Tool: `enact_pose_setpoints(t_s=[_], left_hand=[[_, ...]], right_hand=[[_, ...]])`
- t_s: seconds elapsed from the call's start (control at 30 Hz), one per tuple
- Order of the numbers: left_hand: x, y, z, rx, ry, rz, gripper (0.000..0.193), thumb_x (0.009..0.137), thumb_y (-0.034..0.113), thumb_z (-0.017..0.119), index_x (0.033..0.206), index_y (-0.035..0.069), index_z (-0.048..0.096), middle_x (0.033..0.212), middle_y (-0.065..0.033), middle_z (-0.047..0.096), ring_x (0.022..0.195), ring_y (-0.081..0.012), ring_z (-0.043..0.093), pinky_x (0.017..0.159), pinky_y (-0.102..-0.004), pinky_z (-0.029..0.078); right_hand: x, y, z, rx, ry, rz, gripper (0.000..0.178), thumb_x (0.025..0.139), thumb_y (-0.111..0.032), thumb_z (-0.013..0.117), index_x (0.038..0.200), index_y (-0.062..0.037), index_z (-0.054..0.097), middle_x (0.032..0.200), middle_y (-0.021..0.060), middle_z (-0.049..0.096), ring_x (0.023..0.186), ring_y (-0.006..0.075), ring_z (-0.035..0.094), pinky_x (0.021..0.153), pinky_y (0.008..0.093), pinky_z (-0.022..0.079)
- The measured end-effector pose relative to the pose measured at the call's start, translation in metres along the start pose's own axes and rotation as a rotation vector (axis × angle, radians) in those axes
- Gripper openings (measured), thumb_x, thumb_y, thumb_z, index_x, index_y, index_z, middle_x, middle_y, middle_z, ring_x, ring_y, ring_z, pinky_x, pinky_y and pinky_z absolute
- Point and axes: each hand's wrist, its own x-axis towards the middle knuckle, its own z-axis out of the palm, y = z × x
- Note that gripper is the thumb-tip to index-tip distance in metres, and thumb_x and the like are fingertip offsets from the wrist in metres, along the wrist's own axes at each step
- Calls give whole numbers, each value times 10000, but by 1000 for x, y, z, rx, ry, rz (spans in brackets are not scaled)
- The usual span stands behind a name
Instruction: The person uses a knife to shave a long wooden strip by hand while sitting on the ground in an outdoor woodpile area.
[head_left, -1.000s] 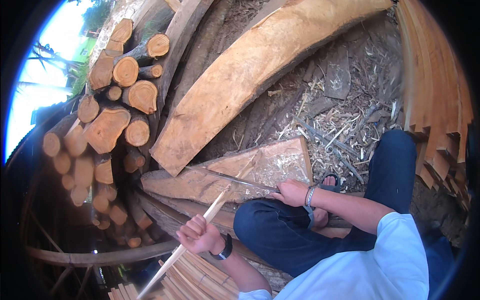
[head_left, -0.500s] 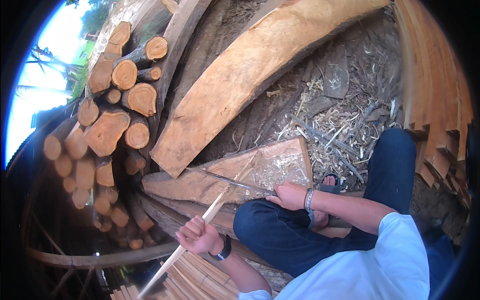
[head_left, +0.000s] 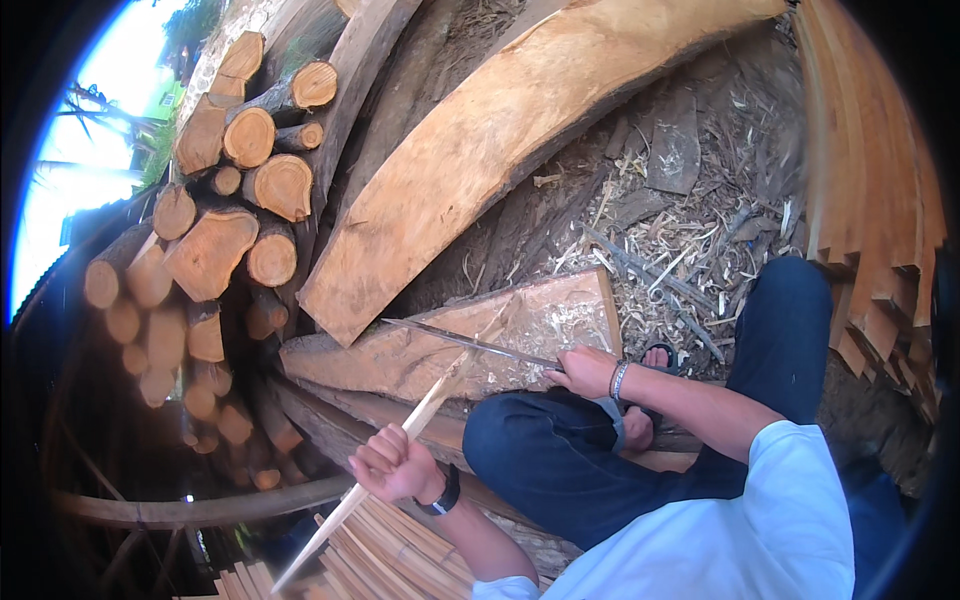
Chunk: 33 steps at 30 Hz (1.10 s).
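The left hand [head_left: 395, 465] is clamping its fingers around a pale wooden stake [head_left: 427, 407], which is slanting toward a slab [head_left: 560, 345]. The right hand [head_left: 588, 372] is gripping a long-bladed knife [head_left: 510, 354] above that slab. Beyond, a curved plank [head_left: 500, 130] is lying near stacked logs [head_left: 212, 252].

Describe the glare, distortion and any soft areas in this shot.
Head view: glare washes out the sky at upper left, with a blue fringe along the rim; head view: fisheye bends the planks at right, inside black corners; head view: the lower logs look dim and hazy, while the left hand, right hand, stick and blade are fairly clear.
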Motion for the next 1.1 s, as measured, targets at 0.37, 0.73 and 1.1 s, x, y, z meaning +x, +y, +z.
enact_pose_setpoints(t_s=[0.37, 0.73, 1.1], left_hand=[[1, 1, -5, -8, 7, 15, 477, 983, 271, 298, 521, 155, 264, 429, 28, 209, 416, -93, 137, 453, -262, 156], [0, 2, -6, -1, 51, 8, 479, 976, 270, 309, 513, 158, 260, 428, 28, 206, 418, -93, 128, 448, -261, 150], [2, 1, -8, 19, 82, 24, 486, 979, 270, 312, 509, 164, 252, 429, 30, 193, 417, -91, 120, 441, -255, 129]], right_hand=[[4, 10, 5, -6, -35, 36, 497, 925, -428, 503, 837, 42, 634, 792, 279, 641, 761, 422, 643, 691, 472, 521], [2, 8, 7, 38, -30, 30, 484, 929, -411, 506, 852, 51, 630, 756, 276, 635, 759, 437, 638, 717, 484, 511], [4, 20, 17, 38, 13, 4, 487, 938, -401, 488, 829, 47, 645, 720, 282, 626, 728, 444, 629, 703, 478, 509]])
